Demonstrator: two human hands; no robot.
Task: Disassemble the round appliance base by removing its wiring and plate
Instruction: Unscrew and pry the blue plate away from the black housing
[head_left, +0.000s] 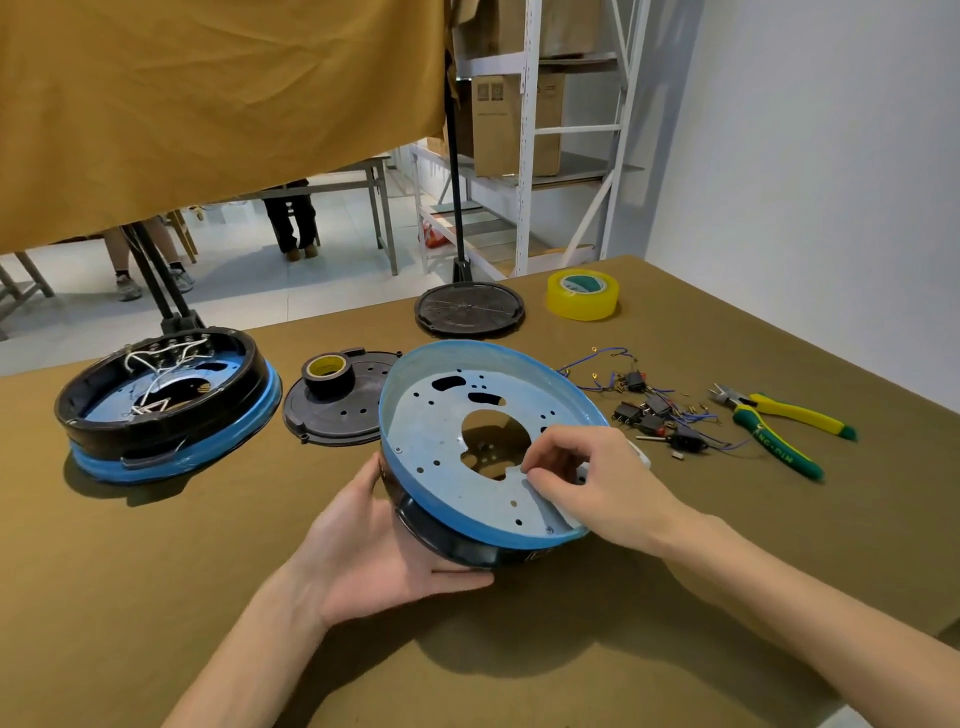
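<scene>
I hold a round appliance base (452, 530) with a blue rim, tilted up off the table toward me. Inside it lies a pale perforated metal plate (441, 441) with a large centre hole. My left hand (384, 556) cups the base from below at its near left side. My right hand (587, 478) reaches over the right rim, and its fingertips pinch the plate's edge at the centre hole. No wiring shows inside this base. A heap of removed wires and switches (654, 410) lies on the table to the right.
A second base (166, 405), with white wiring inside, stands at the left. A black cover (337, 415) carries a black tape roll (328, 370); another black disc (469, 310) lies behind. Yellow tape (583, 294) and yellow-green pliers (779, 421) are on the right.
</scene>
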